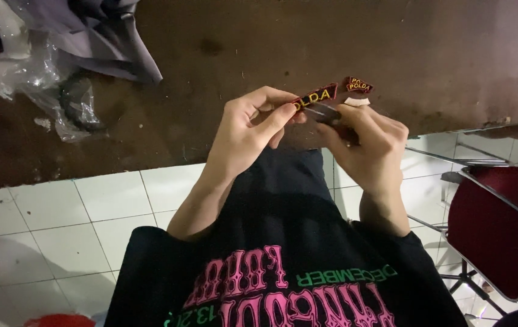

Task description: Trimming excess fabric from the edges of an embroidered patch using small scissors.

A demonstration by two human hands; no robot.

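The patch [314, 97] is showing dark red with yellow letters. Another patch [357, 85] is showing the same colours. The table [241, 54] is looking dark brown. The shirt [283, 266] is showing black with pink and green letters. The chair [495, 230] is looking red.

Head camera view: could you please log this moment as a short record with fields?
Left hand: pinches one end of a curved dark embroidered patch with yellow lettering
Right hand: closed on a small dark tool at the patch, kind unclear
Second patch: similar, lies on the brown wooden table
Nearby: crumpled clear plastic wrap; red folding chair
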